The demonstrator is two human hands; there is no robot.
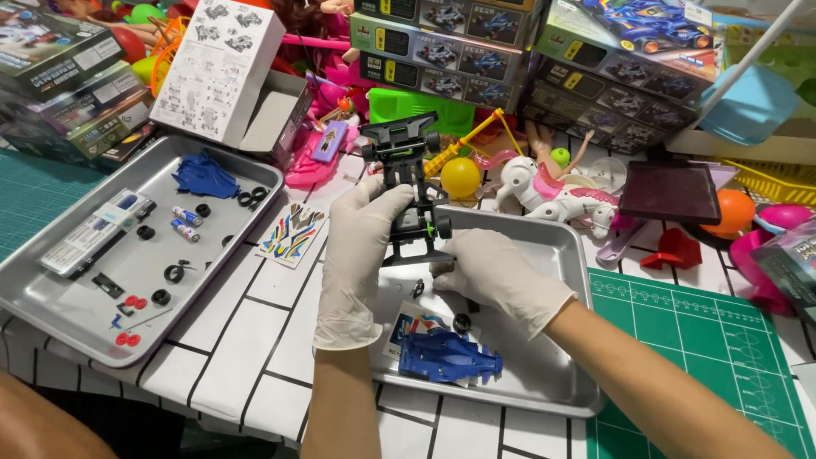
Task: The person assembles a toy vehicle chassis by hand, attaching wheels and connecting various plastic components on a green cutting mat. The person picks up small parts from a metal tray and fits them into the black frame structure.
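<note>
Head view showed both gloved hands raised over the near tray (568, 255), holding a black toy car frame (410, 189) between them. That frame stood on end, its green-trimmed nose pointing to the far side and its near end down by the fingers. The left hand (355, 255) was wrapped around the frame's left side, thumb and fingers closed on it at about mid-length. The right hand (497, 276) lay just right of and nearer than the frame, fingers curled in and pinching its near end, so the frame rose from between the two hands toward the far clutter. One black wheel showed on the frame's right side, just above the right hand. Below the hands, inside the near tray, lay a blue car shell (448, 357) on a printed sheet, with a loose small black wheel (461, 322) just beyond it. To the left, well apart from the hands, a second tray (51, 302) held another blue shell (204, 177), two small batteries (184, 223), black tyres and red bits. A sticker sheet (291, 235) lay on the white tiled table between the trays. A white toy horse (544, 191) and a yellow ball (460, 177) sat beyond the near tray.
</note>
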